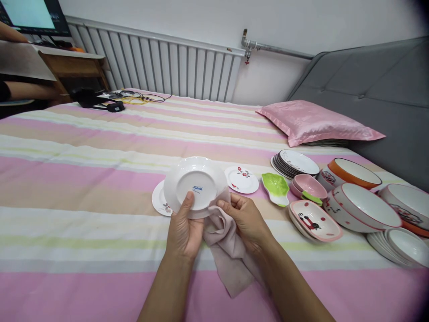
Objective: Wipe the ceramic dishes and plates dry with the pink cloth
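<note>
A white plate [184, 176] is held up with its underside facing me, a blue mark printed at its centre. My left hand [184, 228] grips its lower edge, thumb pressed on the base. In my right hand [246, 219] is a pinkish-grey cloth [228, 250], pinched against the plate's right rim; part of it hangs down. Behind the held plate, a small flowered plate [160, 199] lies partly hidden on the bed. Another flowered plate [246, 180] lies flat just beyond my right hand.
To the right stand a green leaf-shaped dish [275, 188], pink bowls [310, 185], a patterned square bowl [315, 221], stacked plates [298, 162] and large bowls [368, 208]. Farther back are a pink pillow [318, 120], cables [140, 96] and a radiator [167, 62]. A person's arm [30, 90] shows far left.
</note>
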Available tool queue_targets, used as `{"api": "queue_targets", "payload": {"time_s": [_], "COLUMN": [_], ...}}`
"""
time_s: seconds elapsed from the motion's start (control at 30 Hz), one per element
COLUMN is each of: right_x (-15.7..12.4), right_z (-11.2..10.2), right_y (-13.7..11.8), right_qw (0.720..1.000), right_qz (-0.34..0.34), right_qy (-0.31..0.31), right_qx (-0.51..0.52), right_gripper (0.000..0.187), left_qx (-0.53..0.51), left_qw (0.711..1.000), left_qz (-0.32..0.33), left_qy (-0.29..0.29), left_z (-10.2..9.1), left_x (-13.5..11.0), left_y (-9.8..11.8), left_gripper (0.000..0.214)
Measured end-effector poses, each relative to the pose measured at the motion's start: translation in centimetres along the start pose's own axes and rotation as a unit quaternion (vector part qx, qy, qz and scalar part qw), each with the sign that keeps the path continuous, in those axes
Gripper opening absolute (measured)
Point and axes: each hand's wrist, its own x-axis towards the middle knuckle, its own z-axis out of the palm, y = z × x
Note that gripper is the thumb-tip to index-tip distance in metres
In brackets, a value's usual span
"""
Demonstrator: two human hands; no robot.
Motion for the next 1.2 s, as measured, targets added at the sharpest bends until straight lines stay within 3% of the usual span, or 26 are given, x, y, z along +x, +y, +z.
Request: {"api": "queue_targets", "payload": {"time_s": [0.3, 0.53, 0.97, 1.2], "right_x": [-0.1, -0.2, -0.6, -0.8], "right_z": [0.0, -0.4, -2.8, -2.8], "right_y": [-0.2, -1.4, -3.3, -3.6], "right_qw": [0.999, 0.998, 0.998, 0.994], "right_qz": [-0.012, -0.013, 0.044, 0.070], "right_qy": [0.048, 0.062, -0.007, -0.045], "right_qx": [0.009, 0.006, -0.053, -0.067], "right_gripper": [0.021, 0.025, 0.025, 0.017], "left_qx": [0.015, 0.103, 0.318, 0.338], "left_qw": [0.999, 0.993, 0.941, 0.931], "left_qz": [-0.029, -0.009, -0.069, -0.088], "left_qy": [-0.016, -0.051, -0.094, -0.104], "left_z": [0.2, 0.0, -0.3, 0.1], "left_x": [-0.1, -0.2, -0.3, -0.5], "left_y": [0.3, 1.0, 2.4, 2.8], "left_gripper": [0.033, 0.038, 0.039, 0.037]}}
